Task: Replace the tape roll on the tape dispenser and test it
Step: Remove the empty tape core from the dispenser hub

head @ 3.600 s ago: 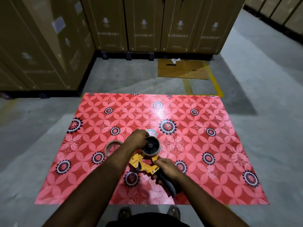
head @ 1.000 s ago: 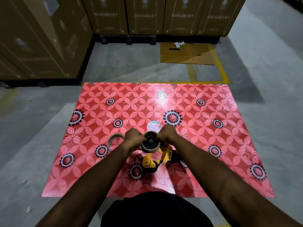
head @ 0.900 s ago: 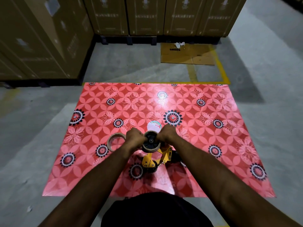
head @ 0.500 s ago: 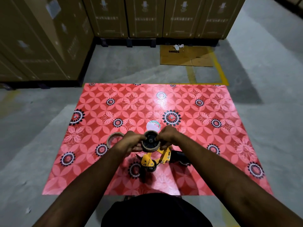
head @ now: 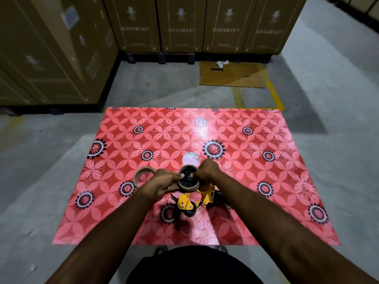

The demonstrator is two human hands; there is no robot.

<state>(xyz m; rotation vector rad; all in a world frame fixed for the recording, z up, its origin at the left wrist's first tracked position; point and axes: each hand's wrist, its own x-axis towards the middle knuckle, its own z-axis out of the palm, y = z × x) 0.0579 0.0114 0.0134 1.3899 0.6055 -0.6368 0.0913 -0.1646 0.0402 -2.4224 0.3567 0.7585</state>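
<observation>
A yellow tape dispenser [head: 189,203] with a black handle stands over the red flowered mat [head: 266,181]. At its top sits a brown tape roll [head: 187,186] on the black hub. My left hand [head: 166,182] grips the roll from the left, fingers on its face. My right hand [head: 206,171] holds it from the right, fingertips at the hub's centre. A second, thin cardboard ring of tape [head: 141,175] lies on the mat just left of my left hand. A white round label [head: 190,159] lies behind the roll.
Tall stacks of cardboard boxes [head: 184,23] on pallets line the back and left. A flattened cardboard sheet [head: 231,75] with scraps lies on the concrete floor beyond the mat, beside yellow floor lines [head: 275,95]. My feet are at the mat's near edge.
Both hands stayed on the roll at the dispenser's top. My left fingers have spread forward across the roll's face, and the dispenser body has shifted a little under the roll.
</observation>
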